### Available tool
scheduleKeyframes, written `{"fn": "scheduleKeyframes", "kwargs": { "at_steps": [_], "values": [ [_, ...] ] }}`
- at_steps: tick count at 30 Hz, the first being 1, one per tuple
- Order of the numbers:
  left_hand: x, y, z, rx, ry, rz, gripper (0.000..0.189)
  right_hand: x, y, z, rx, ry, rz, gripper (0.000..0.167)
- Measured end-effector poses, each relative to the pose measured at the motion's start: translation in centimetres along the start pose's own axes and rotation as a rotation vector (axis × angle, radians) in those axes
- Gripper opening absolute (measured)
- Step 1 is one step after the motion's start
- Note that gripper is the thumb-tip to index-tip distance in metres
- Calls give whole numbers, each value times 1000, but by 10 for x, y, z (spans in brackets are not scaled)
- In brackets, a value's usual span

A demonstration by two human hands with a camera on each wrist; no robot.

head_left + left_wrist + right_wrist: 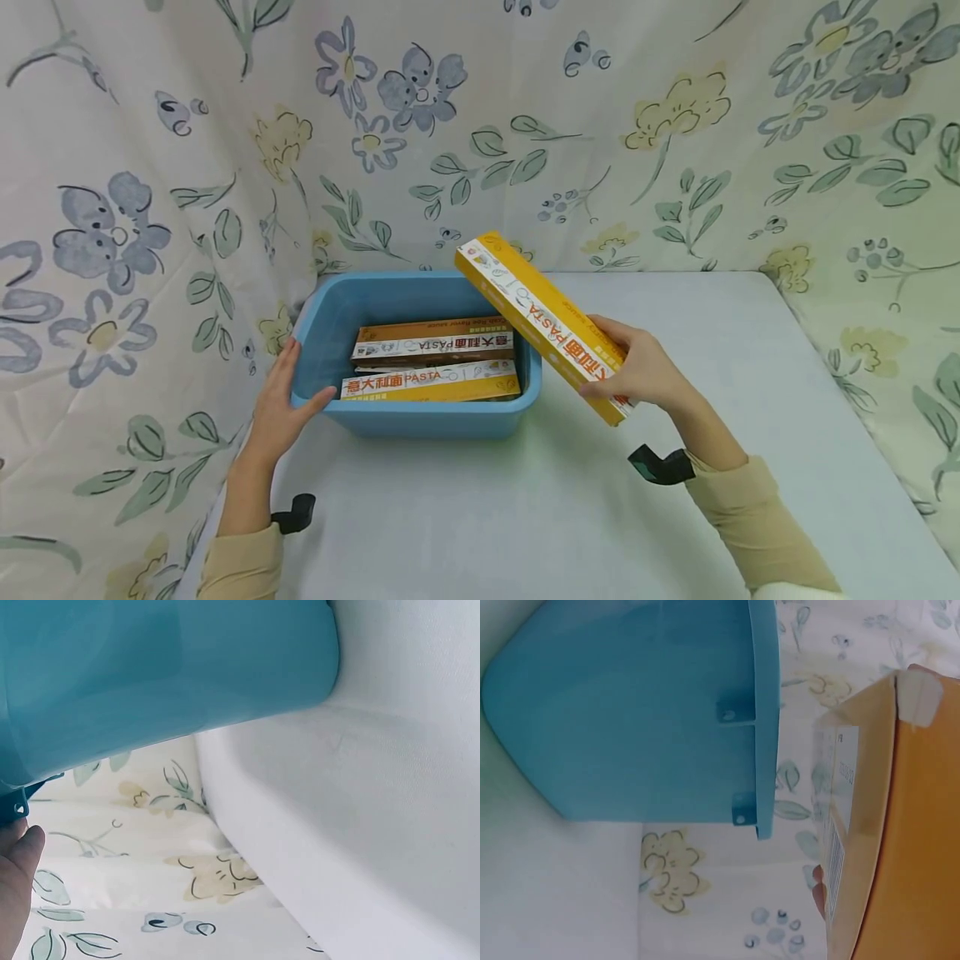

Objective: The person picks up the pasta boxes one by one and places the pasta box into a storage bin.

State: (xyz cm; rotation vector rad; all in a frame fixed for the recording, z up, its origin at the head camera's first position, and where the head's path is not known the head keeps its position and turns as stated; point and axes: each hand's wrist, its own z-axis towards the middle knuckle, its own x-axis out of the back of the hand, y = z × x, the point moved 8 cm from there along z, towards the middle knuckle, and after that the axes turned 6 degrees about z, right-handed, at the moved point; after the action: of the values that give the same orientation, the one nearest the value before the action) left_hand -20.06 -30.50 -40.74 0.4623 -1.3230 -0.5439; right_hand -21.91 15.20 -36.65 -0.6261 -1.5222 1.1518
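Note:
A light blue plastic bin (pixel 435 423) stands toward the back left of the table. My left hand (pixel 272 417) holds its front left corner, thumb over the front rim and fingers along the left side. Tilted in the air over the bin's right end is a yellow pasta box (pixel 534 315); my right hand (pixel 637 367) grips its lower right end. Inside the bin lie a brown pasta box (pixel 435 343) and, in front of it, another yellow pasta box (pixel 431 383). The right wrist view shows the held box close up, beside the bin's outer wall (pixel 645 735).
A white table (pixel 675 333) extends to the right and in front of the bin. Floral cloth (pixel 480 167) hangs behind the table and along its left and right sides. Each wrist wears a black strap mount (pixel 663 465).

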Motion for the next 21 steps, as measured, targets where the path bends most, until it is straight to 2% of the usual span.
{"fn": "scheduleKeyframes", "kwargs": {
  "at_steps": [12,21],
  "values": [
    [0,-1,1,6,2,9,93,-12,-7,13,22,-73,35,93],
    [-1,-2,2,-1,12,6,92,-24,-22,25,106,-165,20,90]
  ]
}}
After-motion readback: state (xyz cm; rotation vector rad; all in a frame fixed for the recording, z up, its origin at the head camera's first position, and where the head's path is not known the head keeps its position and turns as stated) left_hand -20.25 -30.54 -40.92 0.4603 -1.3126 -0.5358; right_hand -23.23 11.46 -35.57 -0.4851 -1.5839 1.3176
